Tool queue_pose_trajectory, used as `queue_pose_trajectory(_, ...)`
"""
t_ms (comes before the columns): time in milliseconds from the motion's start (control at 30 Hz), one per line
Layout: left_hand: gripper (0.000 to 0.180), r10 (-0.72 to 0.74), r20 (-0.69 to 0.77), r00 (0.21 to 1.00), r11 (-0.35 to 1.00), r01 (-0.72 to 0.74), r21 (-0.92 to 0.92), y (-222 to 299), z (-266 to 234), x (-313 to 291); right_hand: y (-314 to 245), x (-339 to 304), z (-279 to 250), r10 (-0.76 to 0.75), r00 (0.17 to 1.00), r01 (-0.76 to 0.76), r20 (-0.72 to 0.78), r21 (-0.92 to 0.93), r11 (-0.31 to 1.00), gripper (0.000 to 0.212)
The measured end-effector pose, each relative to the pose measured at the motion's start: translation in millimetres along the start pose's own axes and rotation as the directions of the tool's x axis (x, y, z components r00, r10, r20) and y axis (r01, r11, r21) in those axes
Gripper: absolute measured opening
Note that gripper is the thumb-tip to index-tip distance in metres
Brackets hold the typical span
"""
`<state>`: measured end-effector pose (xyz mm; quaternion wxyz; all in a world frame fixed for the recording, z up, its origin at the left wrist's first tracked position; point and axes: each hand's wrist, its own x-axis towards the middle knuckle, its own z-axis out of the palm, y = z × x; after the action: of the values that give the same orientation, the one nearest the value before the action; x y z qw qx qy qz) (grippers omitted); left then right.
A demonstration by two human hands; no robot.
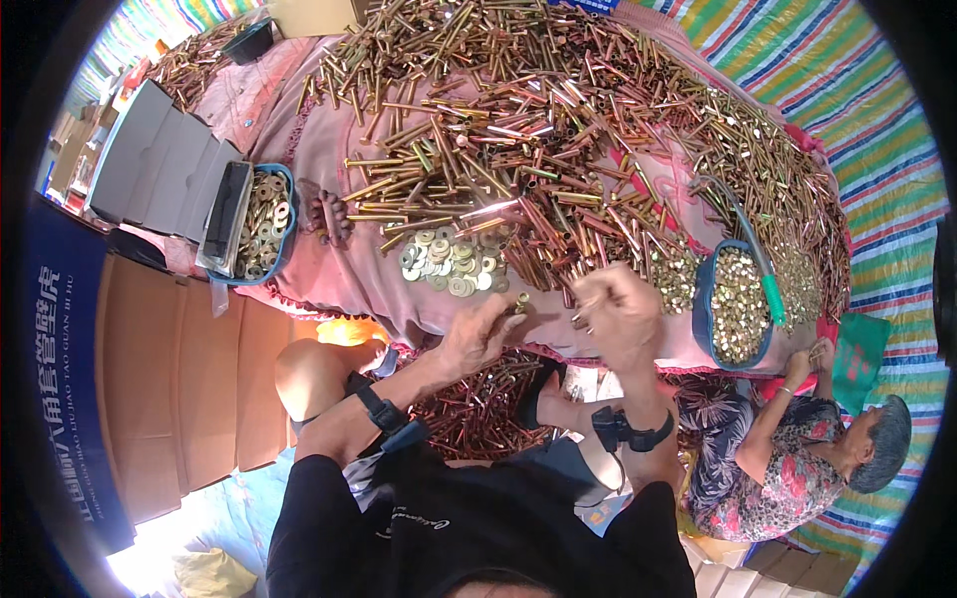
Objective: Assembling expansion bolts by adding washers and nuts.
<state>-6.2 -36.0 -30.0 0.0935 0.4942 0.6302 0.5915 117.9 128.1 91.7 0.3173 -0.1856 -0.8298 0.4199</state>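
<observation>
My left hand [477, 334] is closed at the table's near edge. From its fingertips sticks a small brass-coloured metal piece [521, 301] with a round end; whether it is a bolt or a sleeve I cannot tell. To its right my right hand [626, 317] is raised, fingers curled together and slightly blurred; what they pinch, if anything, is too small to name. Just beyond the left hand lies a pile of flat round washers [454, 262]. Past both hands spreads a large heap of long brass and copper-coloured bolts and tubes [518, 149]. Loose nuts [670, 279] lie beyond the right hand.
A blue basket of nuts [738, 304] stands right, with a green-handled tool [773, 297] beside it. At left is a blue basket of washers [264, 224]. More metal pieces [469, 414] lie below the pink cloth [364, 269]. Another person [788, 448] sits at right; cardboard boxes [189, 379] stand left.
</observation>
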Motion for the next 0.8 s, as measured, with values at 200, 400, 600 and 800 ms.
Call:
queue_pose_trajectory(200,0.022,-0.067,0.13,0.989,0.997,0.062,0.039,4.9,-5.3,-6.1,33.2,-12.6,-51.7,0.236,0.953,-0.238,-0.191,0.012,0.971,0.025)
queue_pose_trajectory(400,0.025,0.022,0.328,0.944,0.996,0.008,-0.089,31.5,-2.9,-1.8,34.8,-28.4,-88.5,0.352,0.905,-0.415,-0.241,-0.31,0.855,0.043)
queue_pose_trajectory(600,0.027,-0.036,0.418,0.908,0.992,-0.017,0.123,23.3,24.8,-8.4,48.4,-40.3,-80.9,0.615,0.787,-0.413,0.047,-0.7,0.582,0.088)
queue_pose_trajectory(800,0.029,-0.054,0.23,0.972,0.898,-0.054,0.437,36.3,26.9,13.1,54.1,-59.1,-57.2,0.468,0.884,-0.355,-0.02,-0.68,0.642,0.088)
